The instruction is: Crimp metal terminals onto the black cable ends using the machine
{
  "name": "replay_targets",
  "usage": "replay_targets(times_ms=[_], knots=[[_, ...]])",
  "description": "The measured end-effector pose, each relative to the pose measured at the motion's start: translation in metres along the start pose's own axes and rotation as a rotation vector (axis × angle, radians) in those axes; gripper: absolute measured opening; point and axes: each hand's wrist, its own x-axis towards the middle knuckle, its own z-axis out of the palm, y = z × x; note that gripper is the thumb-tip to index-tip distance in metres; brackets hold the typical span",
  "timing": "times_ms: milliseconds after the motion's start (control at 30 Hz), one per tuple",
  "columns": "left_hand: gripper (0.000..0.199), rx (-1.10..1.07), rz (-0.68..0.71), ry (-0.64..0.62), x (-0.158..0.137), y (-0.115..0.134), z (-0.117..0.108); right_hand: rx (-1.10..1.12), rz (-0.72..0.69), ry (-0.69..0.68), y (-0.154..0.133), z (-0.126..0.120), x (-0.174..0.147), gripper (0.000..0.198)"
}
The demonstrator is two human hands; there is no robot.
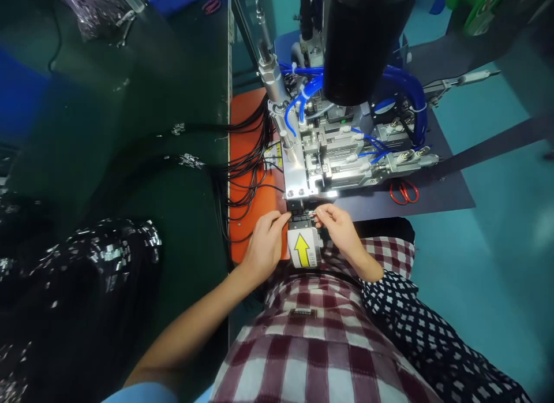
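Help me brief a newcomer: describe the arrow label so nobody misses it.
Find the silver machine. At its near end, between the left hand and right hand, is the white label. Its big yellow arrow, pointing toward the machine, sets it apart from the yellow sign on the orange panel.

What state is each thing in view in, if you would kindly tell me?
Left hand: fingertips at the black block, hold unclear
Right hand: thumb and fingers pinched together, object too small to identify
Black cables: loose, draped over the orange base
Arrow label: flat, pointing away from the person
Thick blue tube: bent in a curve
Red-handled scissors: lying down, open or closed unclear
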Motion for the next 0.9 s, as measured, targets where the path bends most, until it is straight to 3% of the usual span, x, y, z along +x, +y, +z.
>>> replay_targets(times_ms=[167,367,533,733,900], knots=[[0.048,0.285,-0.211,-0.044,-0.031,0.001,-0.007,0.022,0.014,-0.025,0.001,-0.001,0.0,0.029],[0.048,0.387,-0.139,-0.079,-0.031,-0.006,-0.007,-0.061,-0.021,-0.037,0.003,-0.007,0.004,0.031],[0.047,0.416,-0.091,-0.034,-0.031,-0.01,-0.006,-0.069,-0.02,-0.02,0.004,-0.012,0.001,0.033],[0.046,0.414,-0.091,0.0,-0.032,-0.009,-0.004,-0.144,-0.007,-0.068,-0.005,-0.008,-0.001,0.022],[0.046,0.416,-0.083,0.012,-0.033,-0.01,-0.003,-0.278,-0.207,-0.044,-0.007,-0.007,-0.003,0.013]])
